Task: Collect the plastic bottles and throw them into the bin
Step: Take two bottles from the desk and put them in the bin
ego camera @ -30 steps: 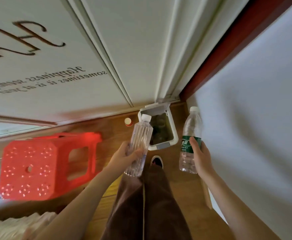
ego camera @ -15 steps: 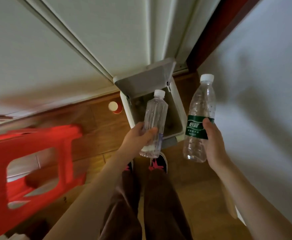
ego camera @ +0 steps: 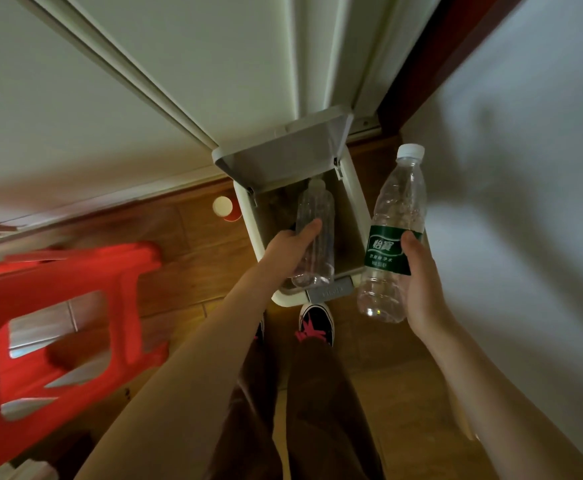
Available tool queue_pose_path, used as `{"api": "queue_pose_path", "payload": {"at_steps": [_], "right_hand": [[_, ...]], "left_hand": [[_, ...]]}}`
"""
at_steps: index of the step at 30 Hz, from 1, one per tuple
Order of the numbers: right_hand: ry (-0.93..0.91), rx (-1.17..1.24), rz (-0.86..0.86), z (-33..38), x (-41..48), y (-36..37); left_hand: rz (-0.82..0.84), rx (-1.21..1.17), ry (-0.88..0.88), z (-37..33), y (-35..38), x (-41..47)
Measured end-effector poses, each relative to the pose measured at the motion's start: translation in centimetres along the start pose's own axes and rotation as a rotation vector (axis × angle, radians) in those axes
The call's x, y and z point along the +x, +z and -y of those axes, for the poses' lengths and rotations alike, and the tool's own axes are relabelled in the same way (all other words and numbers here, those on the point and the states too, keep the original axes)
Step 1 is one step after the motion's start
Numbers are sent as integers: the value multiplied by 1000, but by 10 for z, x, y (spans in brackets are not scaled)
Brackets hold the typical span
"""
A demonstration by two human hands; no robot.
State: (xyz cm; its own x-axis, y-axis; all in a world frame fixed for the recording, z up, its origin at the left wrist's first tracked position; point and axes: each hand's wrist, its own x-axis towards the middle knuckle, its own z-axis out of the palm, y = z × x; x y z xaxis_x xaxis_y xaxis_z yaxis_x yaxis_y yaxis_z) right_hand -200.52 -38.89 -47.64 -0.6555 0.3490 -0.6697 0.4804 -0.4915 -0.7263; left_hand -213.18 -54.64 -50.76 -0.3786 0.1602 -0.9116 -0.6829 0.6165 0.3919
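Observation:
A white pedal bin [ego camera: 356, 202] stands on the wooden floor against the door, its lid [ego camera: 283, 157] raised. My left hand [ego camera: 290, 247] grips a clear unlabelled plastic bottle [ego camera: 316, 233] and holds it inside the bin's opening, cap pointing away from me. My right hand [ego camera: 421, 282] grips a second clear bottle with a green label [ego camera: 392, 237] and a white cap, upright, just right of the bin and above the floor. A shoe [ego camera: 316, 322] sits at the bin's pedal [ego camera: 330, 292].
A red plastic stool [ego camera: 58, 334] stands at the left, close to my left arm. A small red cup with a white top [ego camera: 224, 207] sits on the floor left of the bin. A white wall runs along the right; a dark red door frame [ego camera: 432, 53] meets it.
The view has closed in on the bin. My left hand has lowered its bottle from above the rim into the opening. The right hand still holds the green-label bottle beside the bin.

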Motion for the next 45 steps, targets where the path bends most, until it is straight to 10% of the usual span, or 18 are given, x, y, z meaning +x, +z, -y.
{"api": "queue_pose_path", "payload": {"at_steps": [17, 45], "right_hand": [[40, -31, 10, -3, 4, -7], [37, -81, -92, 4, 3, 5]], "left_hand": [[-262, 31, 101, 3, 53, 29], [39, 7, -82, -13, 31, 47]]}}
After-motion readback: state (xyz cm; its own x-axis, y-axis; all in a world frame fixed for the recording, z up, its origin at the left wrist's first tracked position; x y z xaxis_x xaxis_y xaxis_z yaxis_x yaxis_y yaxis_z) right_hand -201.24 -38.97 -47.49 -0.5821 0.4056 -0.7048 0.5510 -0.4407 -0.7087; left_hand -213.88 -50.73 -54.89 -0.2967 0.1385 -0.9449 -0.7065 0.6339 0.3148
